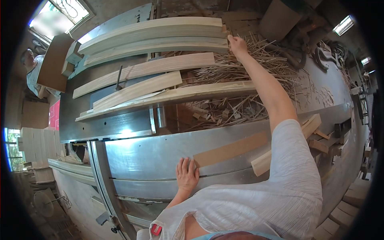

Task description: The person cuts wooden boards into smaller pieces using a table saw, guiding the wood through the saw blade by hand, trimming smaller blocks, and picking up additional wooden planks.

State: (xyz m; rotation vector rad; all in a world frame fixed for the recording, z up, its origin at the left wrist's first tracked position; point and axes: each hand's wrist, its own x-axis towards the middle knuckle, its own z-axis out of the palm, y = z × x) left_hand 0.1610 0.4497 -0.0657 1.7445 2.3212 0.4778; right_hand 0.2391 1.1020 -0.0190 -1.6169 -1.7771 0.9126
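My right hand (239, 45) reaches far across the bench, its fingers closed at the right end of a stack of long wooden boards (156, 36). Which board of the stack it grips is partly hidden. Palm down, my left hand (187, 175) rests on the shiny metal table (140, 156) with its fingers stretched out. Beside its fingertips lies a flat brown strip (232, 150), close to or touching them. Between the two hands are more loose boards: a curved one (144, 74), a shorter one (138, 91) and a long narrow one (172, 98).
Thin wood offcuts (236, 66) pile up right of the boards. A dark upright rod (119, 76) stands among them. A wooden block (262, 165) lies near my right sleeve. A metal rail (100, 176) crosses at left. Another person (34, 70) is at the far left behind a brown panel (56, 62).
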